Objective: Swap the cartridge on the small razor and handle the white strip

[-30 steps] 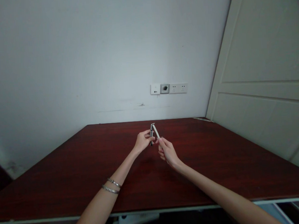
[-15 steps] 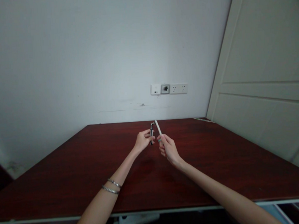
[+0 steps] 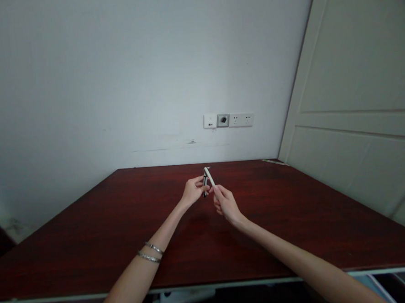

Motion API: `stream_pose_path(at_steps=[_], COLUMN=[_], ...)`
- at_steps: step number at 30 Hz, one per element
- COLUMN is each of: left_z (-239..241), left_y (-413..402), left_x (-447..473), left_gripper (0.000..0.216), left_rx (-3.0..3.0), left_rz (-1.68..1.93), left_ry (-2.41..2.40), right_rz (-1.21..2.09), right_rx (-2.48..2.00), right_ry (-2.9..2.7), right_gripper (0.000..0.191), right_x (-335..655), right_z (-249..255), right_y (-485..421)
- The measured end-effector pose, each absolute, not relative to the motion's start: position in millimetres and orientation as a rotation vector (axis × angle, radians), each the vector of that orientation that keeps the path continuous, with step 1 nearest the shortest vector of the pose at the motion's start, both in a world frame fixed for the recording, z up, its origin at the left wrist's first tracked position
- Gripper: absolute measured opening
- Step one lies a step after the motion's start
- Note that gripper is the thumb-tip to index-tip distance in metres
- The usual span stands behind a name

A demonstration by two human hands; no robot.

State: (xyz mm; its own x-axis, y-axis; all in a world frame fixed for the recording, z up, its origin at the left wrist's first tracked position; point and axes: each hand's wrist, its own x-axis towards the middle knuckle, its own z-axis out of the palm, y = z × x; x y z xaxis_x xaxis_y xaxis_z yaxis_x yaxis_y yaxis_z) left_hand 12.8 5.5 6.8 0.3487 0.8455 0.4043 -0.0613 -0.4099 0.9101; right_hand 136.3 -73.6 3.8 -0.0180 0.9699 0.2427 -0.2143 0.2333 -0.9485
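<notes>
Above the dark red tabletop, my left hand point(image 3: 193, 191) pinches a slim black-and-silver implement point(image 3: 205, 186) upright, its upper end crossed by another item. Too small to tell its exact kind. My right hand point(image 3: 227, 204) is closed round the lower end of a white stick-shaped thing point(image 3: 209, 176), which leans up and to the left. The stick's top overlaps the top of the implement in this view; whether they touch, I cannot tell. My right fingers hide the stick's lower end. Two silver bangles point(image 3: 149, 256) circle my left forearm.
The wide red-brown table point(image 3: 90, 231) meets a pale wall point(image 3: 150, 81) at its far edge. Wall sockets point(image 3: 241, 120) sit above it. A panelled white door point(image 3: 354, 114) borders the right side, near a thin strip point(image 3: 274, 162). Items lie beneath the front edge.
My right hand has shifted slightly left and down, tilting the white stick further left so its top now crosses the implement's upper end. My left hand has hardly moved.
</notes>
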Motion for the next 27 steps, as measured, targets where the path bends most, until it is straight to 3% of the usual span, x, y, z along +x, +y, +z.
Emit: stream_pose_path(at_steps=[27], left_z=[8.5], left_y=[1.4], left_x=[11.1], left_gripper=[0.033], left_rx=[1.644], left_rz=[1.167], left_ry=[0.729], right_rz=[1.097], right_rx=[-0.877], right_ry=[-1.214], right_gripper=[0.038], right_x=[138.6], right_z=[1.5], right_y=[-73.0])
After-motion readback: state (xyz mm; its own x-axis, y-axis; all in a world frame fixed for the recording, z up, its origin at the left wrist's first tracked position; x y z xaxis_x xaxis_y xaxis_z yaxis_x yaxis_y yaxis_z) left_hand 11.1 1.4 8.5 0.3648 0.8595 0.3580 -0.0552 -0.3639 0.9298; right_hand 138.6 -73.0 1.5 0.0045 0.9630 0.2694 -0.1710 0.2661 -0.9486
